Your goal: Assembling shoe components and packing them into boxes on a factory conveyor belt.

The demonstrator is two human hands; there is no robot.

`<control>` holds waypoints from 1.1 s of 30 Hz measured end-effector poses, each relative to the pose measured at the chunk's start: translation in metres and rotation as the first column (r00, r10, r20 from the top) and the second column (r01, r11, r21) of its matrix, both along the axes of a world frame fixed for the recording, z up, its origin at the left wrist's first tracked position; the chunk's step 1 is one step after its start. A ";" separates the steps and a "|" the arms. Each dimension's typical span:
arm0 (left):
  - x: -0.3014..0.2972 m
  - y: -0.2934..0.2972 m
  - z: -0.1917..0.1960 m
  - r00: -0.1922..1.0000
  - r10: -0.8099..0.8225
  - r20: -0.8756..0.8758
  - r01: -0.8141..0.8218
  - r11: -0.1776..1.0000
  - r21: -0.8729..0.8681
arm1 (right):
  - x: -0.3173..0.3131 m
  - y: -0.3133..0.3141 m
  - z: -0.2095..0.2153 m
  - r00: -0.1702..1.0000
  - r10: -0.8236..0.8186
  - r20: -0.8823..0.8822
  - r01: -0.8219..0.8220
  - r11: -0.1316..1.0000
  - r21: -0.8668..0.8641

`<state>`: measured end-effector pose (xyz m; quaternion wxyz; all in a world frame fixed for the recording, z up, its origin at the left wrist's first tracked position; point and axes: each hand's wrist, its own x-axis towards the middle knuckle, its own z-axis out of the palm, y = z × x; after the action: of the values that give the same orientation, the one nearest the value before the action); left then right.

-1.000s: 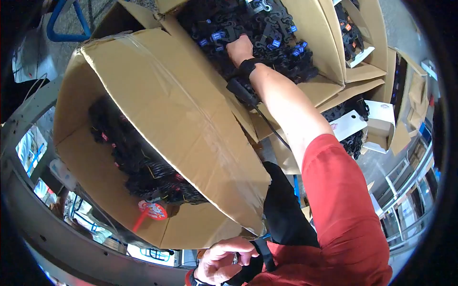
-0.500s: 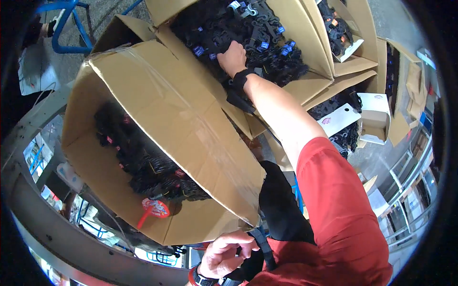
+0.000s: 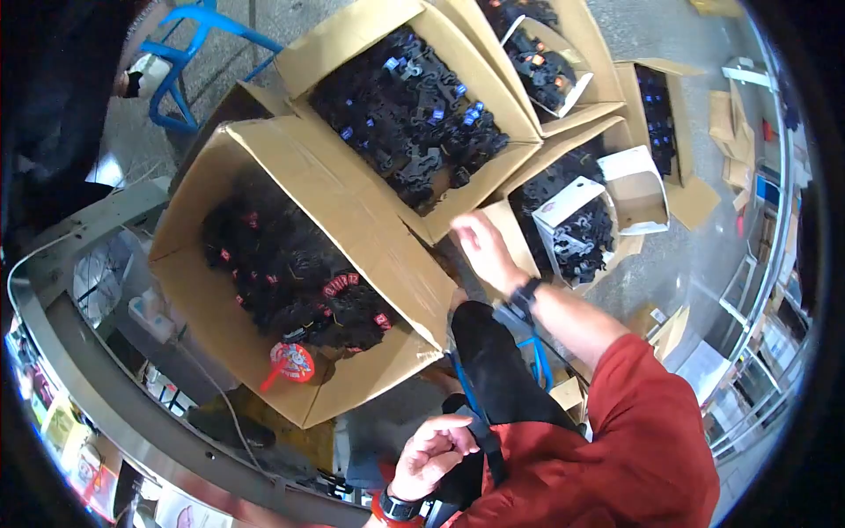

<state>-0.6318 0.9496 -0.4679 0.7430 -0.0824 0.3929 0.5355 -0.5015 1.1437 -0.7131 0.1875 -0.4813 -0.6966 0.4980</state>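
My right hand [image 3: 482, 245] hangs in the air beside the near corner of a cardboard box [image 3: 333, 176]. Its fingers are loosely bent and slightly blurred, and nothing shows in them. That box holds a heap of black plastic hook-shaped pieces [image 3: 422, 163], several with blue tags. In front of my body my left hand [image 3: 431, 456] is half curled, thumb and fingers apart, with nothing visible in it. Closer on the left, a larger cardboard box [image 3: 326, 194] holds black pieces [image 3: 290, 264] with red tags. A red round paddle-like thing with a handle [image 3: 290, 363] lies inside it.
Right of the boxes, open white cartons [image 3: 638, 189] sit among more black pieces. Another carton [image 3: 563, 97] at the back holds orange-tagged pieces. A blue metal frame [image 3: 180, 62] stands at the far left. A curved grey metal rail [image 3: 53, 326] runs along the left.
My right hand has come out of the blue-tagged heap and back toward me, to the box's near corner. The view has shifted. My left hand stays near my body.
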 end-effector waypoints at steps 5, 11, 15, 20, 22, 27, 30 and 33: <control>0.032 -0.065 0.023 0.954 -0.282 -0.102 0.274 0.958 -0.083 | 0.097 -0.103 0.061 0.983 -0.063 0.174 0.075 0.995 -0.059; 0.081 -0.205 0.046 0.524 -0.655 -0.545 0.614 0.734 -0.292 | 0.149 -0.179 0.119 0.837 0.519 0.172 -0.326 0.727 -0.605; 0.109 -0.295 0.068 0.020 -0.571 -0.821 0.625 0.648 -0.435 | 0.142 -0.198 0.154 0.621 0.753 0.220 -0.415 0.553 -0.723; 0.120 -0.348 0.086 -0.026 -0.499 -0.866 0.525 0.731 -0.436 | 0.154 -0.236 0.195 0.368 0.876 0.311 -0.370 0.445 -0.815; 0.119 -0.356 0.100 -0.073 -0.467 -0.881 0.468 0.764 -0.443 | 0.152 -0.244 0.242 0.304 0.905 0.298 -0.313 0.390 -0.866; 0.113 -0.368 0.122 -0.063 -0.389 -0.919 0.448 0.812 -0.375 | 0.181 -0.282 0.293 0.413 0.873 0.259 -0.215 0.370 -0.904; 0.119 -0.382 0.113 -0.109 -0.366 -0.924 0.466 0.803 -0.372 | 0.204 -0.299 0.298 0.580 0.775 0.251 -0.199 0.434 -0.878; 0.126 -0.380 0.123 -0.157 -0.424 -0.892 0.527 0.727 -0.439 | 0.218 -0.300 0.296 0.637 0.716 0.284 -0.202 0.511 -0.835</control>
<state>-0.5062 0.5701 -0.3452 0.4197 0.4762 0.7591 0.1443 -0.2837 0.8440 -0.4174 -0.4054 -0.4258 -0.5582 0.5854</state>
